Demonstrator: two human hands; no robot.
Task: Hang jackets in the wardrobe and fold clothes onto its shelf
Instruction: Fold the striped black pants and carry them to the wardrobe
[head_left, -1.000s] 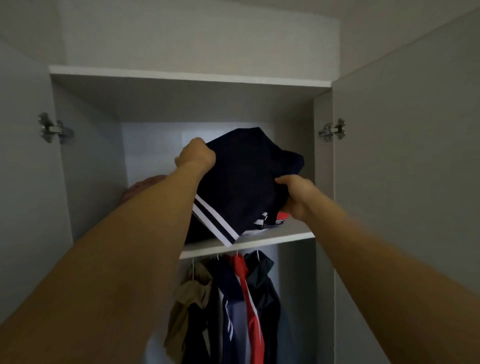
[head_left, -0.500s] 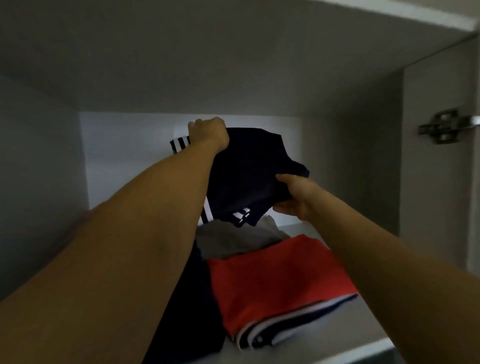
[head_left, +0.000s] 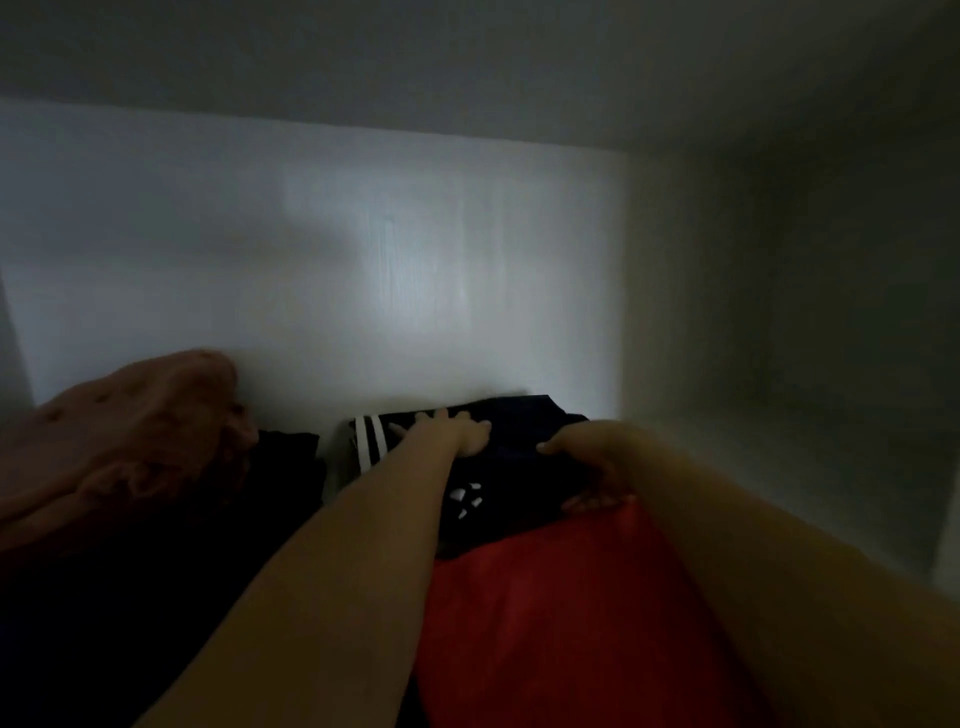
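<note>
I am setting the folded navy shirt (head_left: 519, 467) on the shelf pile: my left hand (head_left: 457, 434) presses it flat with straight fingers, my right hand (head_left: 587, 467) pinches its edge, and next I should let go gently.

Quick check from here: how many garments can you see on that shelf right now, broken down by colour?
Navy with white stripes, under both hands: 1
Red, in front of it: 1
Pink, at the left: 1
Dark, beside the pink one: 1, too dim to tell more
Total: 4 visible
</note>
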